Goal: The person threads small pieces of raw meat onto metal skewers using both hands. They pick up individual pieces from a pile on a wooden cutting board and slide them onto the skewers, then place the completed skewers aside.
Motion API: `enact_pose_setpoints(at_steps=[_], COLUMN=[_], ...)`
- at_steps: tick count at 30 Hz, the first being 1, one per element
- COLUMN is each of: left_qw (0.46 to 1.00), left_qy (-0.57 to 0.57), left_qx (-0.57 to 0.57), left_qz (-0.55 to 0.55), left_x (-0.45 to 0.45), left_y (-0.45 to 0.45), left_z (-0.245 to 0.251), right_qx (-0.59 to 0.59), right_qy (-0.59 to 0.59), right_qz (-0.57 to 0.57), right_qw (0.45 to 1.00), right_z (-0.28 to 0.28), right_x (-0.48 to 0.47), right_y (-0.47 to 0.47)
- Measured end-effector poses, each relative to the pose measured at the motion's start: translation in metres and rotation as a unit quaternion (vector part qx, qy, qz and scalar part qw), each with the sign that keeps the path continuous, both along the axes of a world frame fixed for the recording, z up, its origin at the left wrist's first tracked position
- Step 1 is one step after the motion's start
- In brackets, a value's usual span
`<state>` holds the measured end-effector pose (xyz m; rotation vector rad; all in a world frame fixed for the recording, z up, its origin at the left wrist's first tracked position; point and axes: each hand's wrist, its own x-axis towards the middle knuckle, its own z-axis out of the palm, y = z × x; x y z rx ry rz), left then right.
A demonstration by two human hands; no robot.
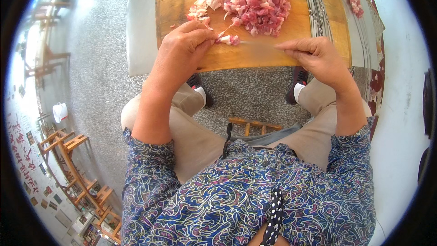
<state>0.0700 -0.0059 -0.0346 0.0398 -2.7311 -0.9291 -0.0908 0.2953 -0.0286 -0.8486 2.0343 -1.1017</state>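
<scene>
My left hand (187, 48) pinches a small piece of raw meat at the tip of a thin skewer, over the near part of a wooden board (235, 58). More meat pieces (230, 40) sit threaded just right of those fingertips. My right hand (314, 54) grips the skewer's other end between thumb and fingers; its middle stretch is blurred. Beyond my hands lies a heap of cut raw meat (259, 3), with paler, fatty pieces (205, 3) to its left. A bundle of thin metal skewers (315, 3) lies on the board right of the heap.
Finished-looking threaded meat (354, 2) lies on a pale surface right of the board, its skewers pointing towards me. A grey metal sheet edge (141, 27) borders the board's left. Wooden stools (75, 141) stand far left; a wooden frame (254, 123) is between my legs.
</scene>
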Motion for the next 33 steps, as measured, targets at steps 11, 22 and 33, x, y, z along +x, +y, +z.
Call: enact_pose_setpoints(at_steps=[11,22,33], left_qw=[0.999,0.999,0.997], left_qy=[0.006,-0.018,0.008], left_qx=[-0.034,-0.034,0.068], left_qz=[0.008,-0.007,0.035], left_x=[-0.001,-0.004,-0.005], left_y=[-0.003,0.008,-0.012], left_z=[0.000,0.004,-0.003], right_qx=[-0.030,-0.102,-0.119], right_qy=[-0.010,-0.024,0.048], right_qz=[-0.016,-0.018,-0.021], right_qw=[0.999,0.994,0.992], right_z=[-0.004,-0.020,-0.015], right_x=[0.024,0.028,0.041], right_y=[-0.027,-0.026,-0.023])
